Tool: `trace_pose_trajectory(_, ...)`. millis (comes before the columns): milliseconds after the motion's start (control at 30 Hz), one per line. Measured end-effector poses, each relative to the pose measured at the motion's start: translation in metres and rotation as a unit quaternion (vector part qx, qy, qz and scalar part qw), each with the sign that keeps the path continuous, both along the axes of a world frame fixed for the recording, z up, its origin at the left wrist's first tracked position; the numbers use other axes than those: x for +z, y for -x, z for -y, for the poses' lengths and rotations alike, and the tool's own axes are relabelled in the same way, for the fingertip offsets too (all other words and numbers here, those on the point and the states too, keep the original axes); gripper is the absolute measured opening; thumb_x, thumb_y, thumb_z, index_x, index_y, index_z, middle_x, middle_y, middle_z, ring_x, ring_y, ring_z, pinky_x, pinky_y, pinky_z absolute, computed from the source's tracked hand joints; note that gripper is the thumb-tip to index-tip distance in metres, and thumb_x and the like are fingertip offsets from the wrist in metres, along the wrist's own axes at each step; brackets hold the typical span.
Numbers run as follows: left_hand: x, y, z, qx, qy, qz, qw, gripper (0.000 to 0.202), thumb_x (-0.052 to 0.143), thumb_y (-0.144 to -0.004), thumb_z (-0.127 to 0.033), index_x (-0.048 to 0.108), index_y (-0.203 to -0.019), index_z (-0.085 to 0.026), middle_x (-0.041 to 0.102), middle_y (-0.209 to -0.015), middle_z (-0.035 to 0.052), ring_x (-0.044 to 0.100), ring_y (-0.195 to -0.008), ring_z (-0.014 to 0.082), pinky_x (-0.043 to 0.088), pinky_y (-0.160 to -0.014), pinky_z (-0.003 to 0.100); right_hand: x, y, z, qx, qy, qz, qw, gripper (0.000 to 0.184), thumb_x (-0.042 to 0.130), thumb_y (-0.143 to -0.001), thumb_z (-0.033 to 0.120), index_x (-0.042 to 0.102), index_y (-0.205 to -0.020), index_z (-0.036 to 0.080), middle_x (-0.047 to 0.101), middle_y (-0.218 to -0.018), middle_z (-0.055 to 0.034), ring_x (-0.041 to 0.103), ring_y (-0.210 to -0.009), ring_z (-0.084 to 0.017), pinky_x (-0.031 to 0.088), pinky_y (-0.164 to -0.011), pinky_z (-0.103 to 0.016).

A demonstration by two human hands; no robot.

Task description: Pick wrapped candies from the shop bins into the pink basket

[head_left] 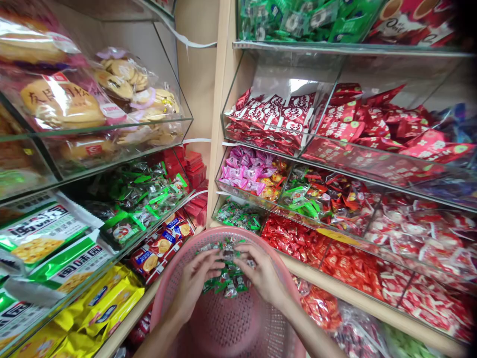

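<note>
Small wrapped candies [231, 287] in green and clear wrappers lie in a pile inside a pink perforated plastic basket [238, 328], toward its far side. My left hand [199, 273] is over the left side of the pile, its fingers stretched out and slightly apart. From the right, my right hand [263, 271] reaches over the same pile with fingers spread, its fingertips near a candy at the top. That candy sits between the two hands; a firm grip on it does not show.
Similar green candies [238, 215] fill a shelf bin just beyond the basket. To the right are clear bins of red-wrapped candies [290, 241] and pink-wrapped candies [244, 169]. Bagged breads [63, 102] and yellow packets [106, 301] occupy the left shelves. Wooden shelf edges flank the basket.
</note>
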State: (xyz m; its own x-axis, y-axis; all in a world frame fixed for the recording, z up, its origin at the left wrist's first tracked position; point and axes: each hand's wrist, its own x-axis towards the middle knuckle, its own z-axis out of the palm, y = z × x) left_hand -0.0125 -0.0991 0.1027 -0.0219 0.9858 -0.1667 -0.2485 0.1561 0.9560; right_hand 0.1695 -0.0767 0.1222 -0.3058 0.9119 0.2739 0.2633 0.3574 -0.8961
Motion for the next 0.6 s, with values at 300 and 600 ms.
trace_pose_trajectory(300,0.012,-0.005,0.008,-0.008,-0.006,0.007,1.000,0.038,0.070,-0.068,-0.034,0.064,-0.102,-0.019,0.066,-0.104,0.0070,0.063,-0.090,0.0196,0.057,-0.072,0.031,-0.016,-0.006,0.015,0.034,-0.185,0.127,0.974,0.027,0.043,-0.089,0.016,0.052,-0.113,0.023,0.054,-0.122,-0.0094,0.054,-0.112,-0.017,0.046,-0.094,-0.033)
trace_pose_trajectory(600,-0.004,0.018,-0.001,0.102,-0.002,0.072,0.992,0.037,0.073,-0.065,-0.031,0.063,-0.097,-0.016,0.066,-0.093,0.0033,0.064,-0.083,0.0146,0.055,-0.076,0.029,-0.027,-0.010,0.015,0.000,-0.198,0.134,0.971,0.035,0.039,-0.089,0.012,0.049,-0.121,0.023,0.047,-0.132,-0.0110,0.046,-0.123,-0.018,0.040,-0.101,-0.034)
